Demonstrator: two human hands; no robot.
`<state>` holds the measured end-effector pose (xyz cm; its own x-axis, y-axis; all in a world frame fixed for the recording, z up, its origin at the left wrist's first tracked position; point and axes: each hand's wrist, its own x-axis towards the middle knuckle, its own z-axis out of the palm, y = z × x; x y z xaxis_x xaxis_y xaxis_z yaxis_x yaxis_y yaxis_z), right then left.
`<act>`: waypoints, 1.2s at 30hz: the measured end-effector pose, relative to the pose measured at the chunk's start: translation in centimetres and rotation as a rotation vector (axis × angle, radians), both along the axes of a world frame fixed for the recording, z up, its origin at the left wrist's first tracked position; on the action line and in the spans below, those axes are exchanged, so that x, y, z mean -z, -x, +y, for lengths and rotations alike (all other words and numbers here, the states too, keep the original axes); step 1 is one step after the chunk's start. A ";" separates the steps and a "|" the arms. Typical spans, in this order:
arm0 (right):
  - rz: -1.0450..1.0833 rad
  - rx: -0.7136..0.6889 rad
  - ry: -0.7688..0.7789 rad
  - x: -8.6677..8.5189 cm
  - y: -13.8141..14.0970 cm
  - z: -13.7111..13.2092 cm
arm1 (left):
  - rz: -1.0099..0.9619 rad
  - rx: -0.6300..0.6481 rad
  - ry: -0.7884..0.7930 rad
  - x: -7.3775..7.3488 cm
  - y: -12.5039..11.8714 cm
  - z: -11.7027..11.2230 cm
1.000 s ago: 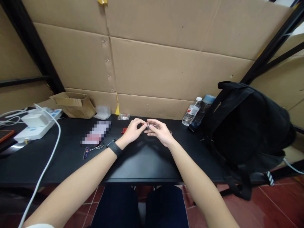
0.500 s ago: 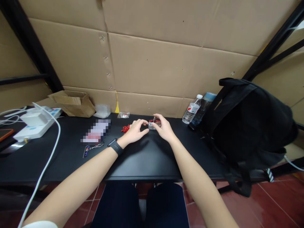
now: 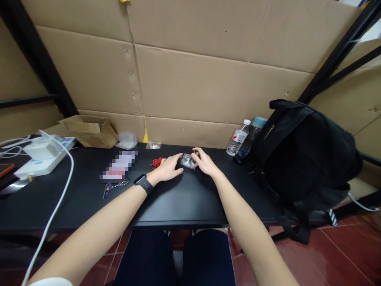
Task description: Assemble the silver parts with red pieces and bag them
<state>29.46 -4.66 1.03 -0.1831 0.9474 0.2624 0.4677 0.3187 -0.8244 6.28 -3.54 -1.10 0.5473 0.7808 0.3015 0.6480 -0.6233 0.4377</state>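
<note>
A small clear plastic bag (image 3: 187, 161) lies on the black table between my hands, with a bit of red showing at its upper right. My right hand (image 3: 206, 163) pinches the bag's right side between thumb and fingers; a thin thing shows at the fingertips, too small to make out. At the bag's left edge is my left hand (image 3: 169, 168), thumb and fingers apart, holding nothing. Whether its fingertips touch the plastic I cannot tell. A tangle of red cord (image 3: 156, 162) lies just behind my left hand, partly covered by it.
To the left are a phone-like blurred thing (image 3: 120, 165), a keychain (image 3: 114, 186), a power strip (image 3: 44, 159) with white cables and an open cardboard box (image 3: 92, 133). Another small bag (image 3: 154, 145) lies behind. Bottles (image 3: 239, 137) and a black backpack (image 3: 306, 159) stand right.
The plastic bag now lies flatter and spreads wider between my hands. My left hand has drawn slightly back to the left, and my right fingers have lowered a little.
</note>
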 end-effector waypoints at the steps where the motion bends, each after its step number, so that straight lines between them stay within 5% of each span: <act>1: 0.010 -0.010 0.017 0.0 0.2 -0.1 | 0.007 0.011 -0.003 -0.1 0.0 0.0; 11: 0.014 -0.063 0.070 0.6 -0.3 0.4 | -0.032 -0.018 -0.068 -1.0 -0.1 -0.6; 23: -0.149 0.061 -0.102 0.4 -0.6 0.4 | -0.011 0.277 0.092 -1.5 0.2 -0.4; 28: -0.152 0.009 -0.119 -0.6 -1.1 -0.2 | 0.046 0.303 0.082 -1.4 0.4 -0.5; 36: -0.539 -0.037 -0.061 -3.0 -1.8 -2.0 | 0.228 0.214 0.049 -1.1 0.1 -1.0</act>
